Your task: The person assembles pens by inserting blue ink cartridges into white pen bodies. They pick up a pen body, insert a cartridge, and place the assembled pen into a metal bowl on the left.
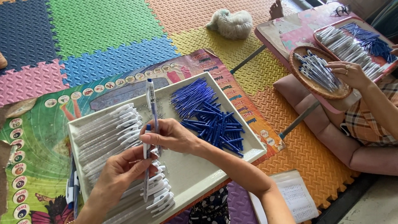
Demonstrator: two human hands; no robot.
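Head view | right hand (174, 135) grip holds upright pen (151, 103) | left hand (120, 172) grip pinches second pen (146, 166) over tray (199, 174) | refills (211, 116) piled right | advice: keep barrel straight, fingers near tip

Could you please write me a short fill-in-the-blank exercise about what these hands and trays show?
1. The right hand holds a pen that points ____.
2. The loose refills in the white tray are ____ in colour.
3. The left hand holds a second pen above rows of ____ pen barrels.
4. Another person's hand rests on a round ____ of pens.

Missing words: upward; blue; white; basket
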